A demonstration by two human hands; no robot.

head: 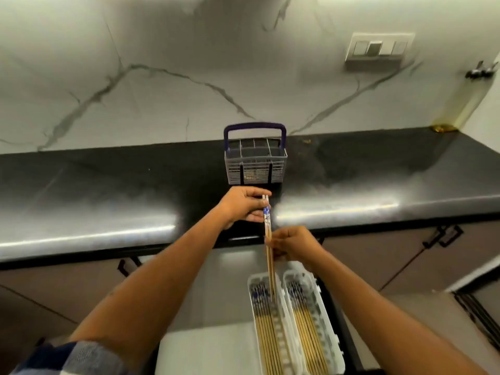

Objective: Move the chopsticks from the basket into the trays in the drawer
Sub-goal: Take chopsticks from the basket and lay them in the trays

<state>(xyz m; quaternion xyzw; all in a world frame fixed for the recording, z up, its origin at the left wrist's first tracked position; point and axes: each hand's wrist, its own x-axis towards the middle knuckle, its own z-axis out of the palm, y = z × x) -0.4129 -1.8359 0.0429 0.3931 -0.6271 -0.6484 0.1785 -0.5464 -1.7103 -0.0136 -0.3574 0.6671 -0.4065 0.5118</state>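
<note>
A dark countertop [108,185] is seen across mid-frame, with a grey basket [255,166] standing at its centre; its compartments appear emptied, though the view is blurred. At lower centre, two white trays, the left tray [253,282] and the right tray [311,277], are found in the open drawer [205,350], each already lined with chopsticks. A pair of chopsticks [268,255] is pinched at its upper, blue-patterned end by the left hand [242,205] and steadied lower down by the curled fingers of the right hand [293,246]; its tips are directed into the left tray. The placing step is judged to be in hand; lowering flat and release are called for next. No legible writing is found.
</note>
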